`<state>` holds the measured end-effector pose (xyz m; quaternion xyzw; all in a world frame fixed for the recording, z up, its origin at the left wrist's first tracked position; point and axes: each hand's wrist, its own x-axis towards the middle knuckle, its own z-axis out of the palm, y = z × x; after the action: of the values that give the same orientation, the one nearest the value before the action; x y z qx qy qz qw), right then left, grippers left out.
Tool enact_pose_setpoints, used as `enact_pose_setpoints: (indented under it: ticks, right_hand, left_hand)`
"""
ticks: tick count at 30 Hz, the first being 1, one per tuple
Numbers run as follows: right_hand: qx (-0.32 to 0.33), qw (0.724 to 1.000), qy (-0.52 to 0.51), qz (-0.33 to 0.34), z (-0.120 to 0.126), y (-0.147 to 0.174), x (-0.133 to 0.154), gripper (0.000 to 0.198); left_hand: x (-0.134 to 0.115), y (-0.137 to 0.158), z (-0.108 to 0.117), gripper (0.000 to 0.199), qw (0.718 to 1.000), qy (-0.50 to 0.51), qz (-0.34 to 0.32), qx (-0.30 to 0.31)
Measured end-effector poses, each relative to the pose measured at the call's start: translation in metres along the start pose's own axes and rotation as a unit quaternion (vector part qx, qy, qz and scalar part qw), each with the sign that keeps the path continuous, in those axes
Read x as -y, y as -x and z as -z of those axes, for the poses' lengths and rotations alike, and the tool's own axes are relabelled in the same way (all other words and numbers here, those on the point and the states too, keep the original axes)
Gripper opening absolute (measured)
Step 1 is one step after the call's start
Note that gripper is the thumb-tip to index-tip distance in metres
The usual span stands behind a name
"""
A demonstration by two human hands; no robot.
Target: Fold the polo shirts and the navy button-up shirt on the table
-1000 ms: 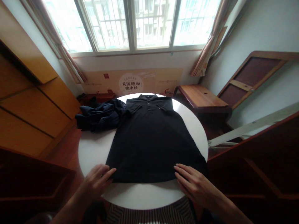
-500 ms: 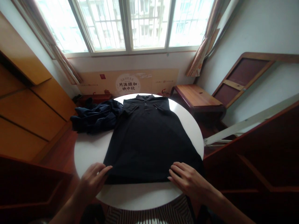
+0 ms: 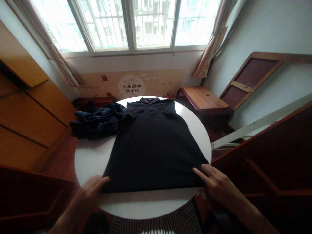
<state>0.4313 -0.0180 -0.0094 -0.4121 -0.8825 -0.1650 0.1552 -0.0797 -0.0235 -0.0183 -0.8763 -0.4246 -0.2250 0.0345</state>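
- The black polo shirt (image 3: 153,146) lies flat, front up, on the round white desk (image 3: 90,159), collar at the far edge, hem toward the person
- Left hand (image 3: 89,191) lies open, fingers touching the near left hem corner
- Right hand (image 3: 216,185) is open, fingers out on the near right corner
- Soft, light, limp cloth, likely to sag and crease; the hem corners or shoulders look best to grip
- A dark crumpled garment (image 3: 97,122) sits at the far left

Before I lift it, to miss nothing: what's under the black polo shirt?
Black polo shirt lies on the round white table; anything beneath it is hidden.
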Motion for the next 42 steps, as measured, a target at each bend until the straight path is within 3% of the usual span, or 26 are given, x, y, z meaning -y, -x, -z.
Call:
enact_pose_setpoints:
  ticks: [6,10,12,16,20,25,32,42]
  right_hand:
    - [-0.013,0.998,0.002,-0.055,0.002,0.026,-0.015,0.057]
    - [0.013,0.990,0.004,-0.138,-0.001,0.039,-0.013,0.058]
    - [0.038,0.985,-0.021,-0.166,-0.001,0.045,-0.012,0.064]
    - [0.061,0.977,-0.128,-0.160,0.000,0.055,-0.014,0.075]
    - [0.092,0.945,-0.245,-0.195,-0.001,0.059,-0.014,0.073]
    - [0.124,0.883,-0.379,-0.248,-0.009,0.070,-0.017,0.052]
    - [0.075,0.863,-0.378,-0.326,-0.011,0.083,-0.022,0.036]
    - [0.070,0.787,-0.463,-0.402,0.001,0.082,-0.013,0.043]
  left_hand:
    - [0.003,0.002,0.008,0.033,0.998,0.039,0.019,0.048]
    - [0.009,0.004,0.008,0.027,0.992,0.061,0.048,0.101]
    - [0.012,0.006,0.007,0.024,0.989,0.068,0.065,0.112]
    - [0.017,0.012,0.006,0.021,0.989,0.088,0.082,0.092]
    - [0.020,0.020,0.005,0.021,0.986,0.101,0.102,0.087]
    - [0.021,0.032,0.005,0.016,0.973,0.105,0.161,0.128]
    - [0.016,0.028,0.013,0.012,0.974,0.092,0.141,0.150]
    - [0.004,0.002,0.044,0.010,0.955,0.084,0.110,0.262]
